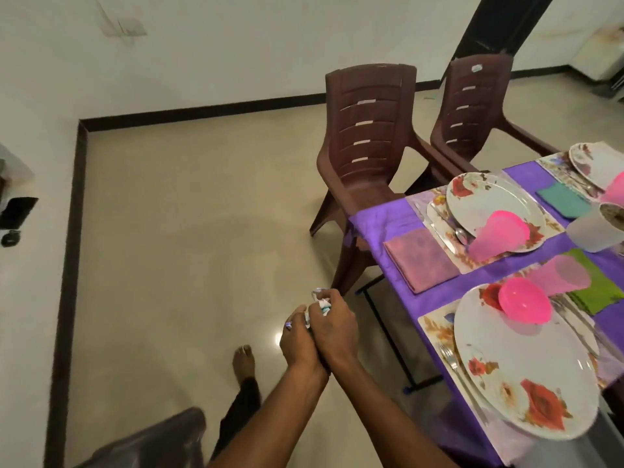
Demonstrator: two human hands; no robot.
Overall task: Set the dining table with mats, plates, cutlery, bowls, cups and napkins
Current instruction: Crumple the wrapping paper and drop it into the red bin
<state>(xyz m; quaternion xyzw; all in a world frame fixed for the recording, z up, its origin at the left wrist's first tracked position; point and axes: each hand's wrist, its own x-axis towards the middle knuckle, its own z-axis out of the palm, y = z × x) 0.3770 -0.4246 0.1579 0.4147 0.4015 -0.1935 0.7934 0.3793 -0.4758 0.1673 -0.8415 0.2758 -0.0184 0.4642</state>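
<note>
My left hand (299, 342) and my right hand (334, 327) are pressed together over the floor, left of the table, both closed on a small crumpled white wrapper (322, 304) with blue print. The table (378, 221) has a purple cloth. On it lie floral mats, white flowered plates (520, 376) (486, 201), a pink bowl (525, 300), pink cups (499, 234), cutlery (449, 358) beside the near plate, a mauve napkin (420, 260), a teal napkin (562, 199) and a green napkin (599, 292).
Two brown plastic chairs (368, 140) (472, 103) stand at the table's far side. A white cup (597, 228) sits at the right. My bare foot (243, 361) is on the tiled floor. Dark items (17, 214) lie by the left wall.
</note>
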